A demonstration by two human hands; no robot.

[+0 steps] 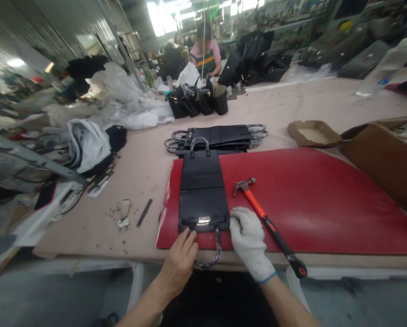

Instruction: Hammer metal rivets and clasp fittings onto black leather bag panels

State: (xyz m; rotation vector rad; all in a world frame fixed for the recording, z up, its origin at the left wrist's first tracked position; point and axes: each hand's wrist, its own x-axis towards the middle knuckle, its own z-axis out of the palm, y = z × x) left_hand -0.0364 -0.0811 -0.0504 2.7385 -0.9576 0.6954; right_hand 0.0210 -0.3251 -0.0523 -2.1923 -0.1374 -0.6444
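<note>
A black leather bag panel (pixel 202 200) lies unfolded on a red sheet, with a patterned handle at each end and a shiny metal clasp (pixel 203 221) near its front edge. My bare left hand (pixel 181 259) grips the panel's front left edge, beside the near handle (pixel 218 245). At the panel's right front edge, my white-gloved right hand (pixel 251 238) has its fingers curled closed; what they hold, if anything, is hidden. Just right of the glove lies a claw hammer (pixel 256 203), its head pointing away and its black-and-orange handle reaching past the table's front edge.
The red sheet (pixel 312 204) covers the table's front right. More black panels (pixel 220 136) are stacked behind it. Several black bags (pixel 198 101) stand farther back, near a seated person (pixel 206 56). Cardboard trays (pixel 314 133) are at right; a dark strip (pixel 144 212) lies left.
</note>
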